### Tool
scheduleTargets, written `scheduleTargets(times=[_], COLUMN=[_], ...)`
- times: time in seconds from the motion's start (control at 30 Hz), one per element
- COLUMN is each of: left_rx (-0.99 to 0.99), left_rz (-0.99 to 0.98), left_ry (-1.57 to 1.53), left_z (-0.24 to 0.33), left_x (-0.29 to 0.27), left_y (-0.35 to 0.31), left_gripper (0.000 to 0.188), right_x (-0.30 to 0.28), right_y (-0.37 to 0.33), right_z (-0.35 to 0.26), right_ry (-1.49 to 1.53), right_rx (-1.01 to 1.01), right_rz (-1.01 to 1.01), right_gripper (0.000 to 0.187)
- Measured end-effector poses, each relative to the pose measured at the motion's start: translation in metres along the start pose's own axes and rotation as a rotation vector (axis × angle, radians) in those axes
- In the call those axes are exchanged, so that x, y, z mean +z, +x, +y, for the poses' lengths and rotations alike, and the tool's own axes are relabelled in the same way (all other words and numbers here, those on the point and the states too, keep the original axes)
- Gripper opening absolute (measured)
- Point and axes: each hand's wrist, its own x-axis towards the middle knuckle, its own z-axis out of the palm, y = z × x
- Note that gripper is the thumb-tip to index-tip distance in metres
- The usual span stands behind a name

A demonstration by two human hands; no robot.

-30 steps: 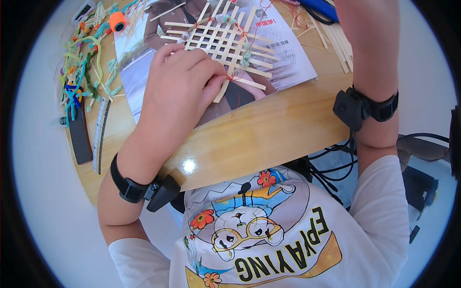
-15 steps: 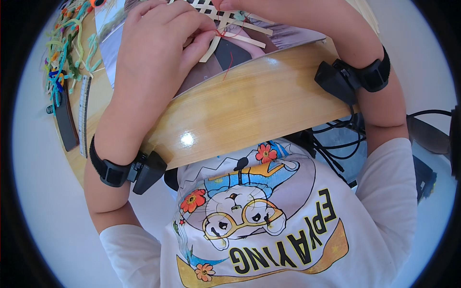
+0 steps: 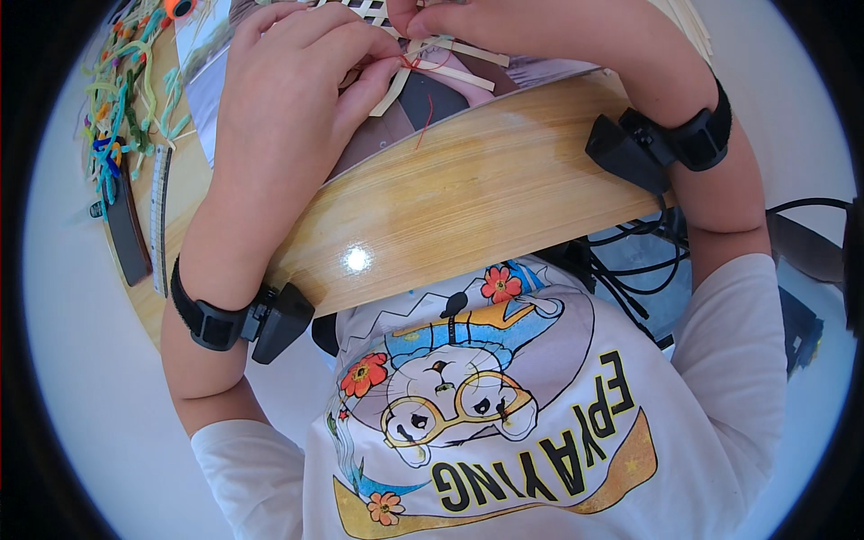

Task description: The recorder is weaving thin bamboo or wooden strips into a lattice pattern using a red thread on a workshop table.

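Observation:
A lattice of pale, flat woven strips lies at the top edge of the view, partly covered by my hands. My left hand is closed at its near corner, thumb and forefinger pinching a strip where red thread wraps the crossing. The thread's loose tail hangs toward me. My right hand is beside it, fingers bent together close to the wrapped crossing. Thread seems to run into its fingertips, though the view's edge cuts off part of that hand.
Under the lattice is a printed picture sheet on the wooden table. Along the left lie tangled coloured yarn pieces, a ruler, a dark flat bar and an orange round object. Black cables hang below the table edge.
My right hand has come down and slightly left, closer to the wrapped crossing. The stretch of thread between the hands has shortened. My left hand keeps its pinch.

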Motion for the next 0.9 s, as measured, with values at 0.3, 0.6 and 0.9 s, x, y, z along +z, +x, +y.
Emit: scheduleTargets(times=[0.3, 0.6, 0.9], left_rx=[0.014, 0.01, 0.062], left_rz=[0.021, 0.022, 0.045], left_ry=[0.007, 0.026, 0.136], left_z=[0.001, 0.002, 0.004], left_x=[0.0, 0.0, -0.007], left_y=[0.001, 0.002, 0.001], left_gripper=[0.008, 0.007, 0.009], right_x=[-0.007, -0.013, -0.015], right_y=[-0.008, 0.013, -0.013], right_z=[-0.004, 0.006, -0.022], right_ry=[0.02, -0.063, -0.152], right_rx=[0.09, 0.255, 0.116], right_rz=[-0.035, -0.158, 0.046], right_gripper=[0.017, 0.02, 0.016])
